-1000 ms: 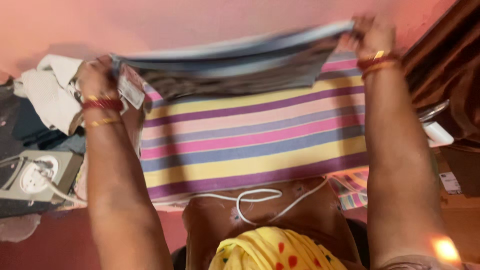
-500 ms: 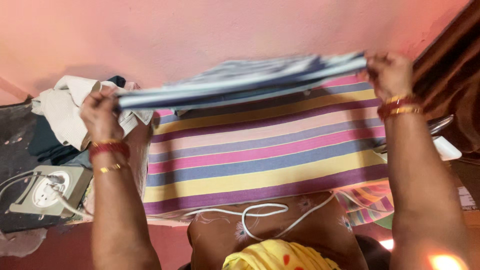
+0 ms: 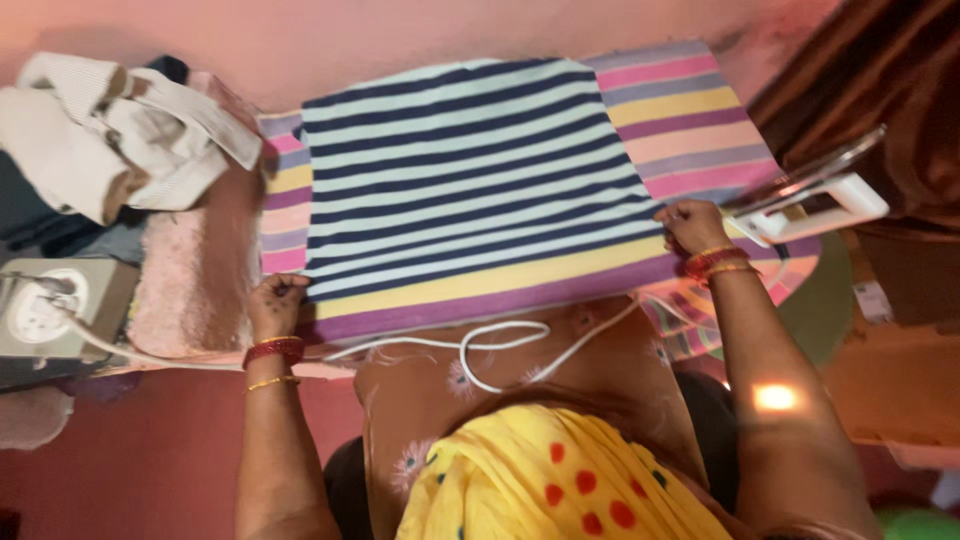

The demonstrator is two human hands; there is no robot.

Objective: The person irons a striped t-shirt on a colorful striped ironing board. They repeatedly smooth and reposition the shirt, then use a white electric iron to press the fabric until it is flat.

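Observation:
A navy and white striped garment (image 3: 470, 170) lies spread flat on a pad covered with a multicoloured striped cloth (image 3: 690, 110). My left hand (image 3: 277, 305) pinches the garment's near left corner. My right hand (image 3: 692, 225) grips its near right corner. Both hands rest on the pad's front edge, and each wrist wears red and gold bangles.
An electric iron (image 3: 815, 195) stands at the pad's right end, and its white cord (image 3: 480, 345) loops along the front edge to a socket box (image 3: 50, 310) on the left. Crumpled white clothes (image 3: 110, 130) are piled at the back left. A pink wall runs behind.
The striped garment was held up in the air between both hands. It now lies flat on the pad, and both hands have come down to its near corners.

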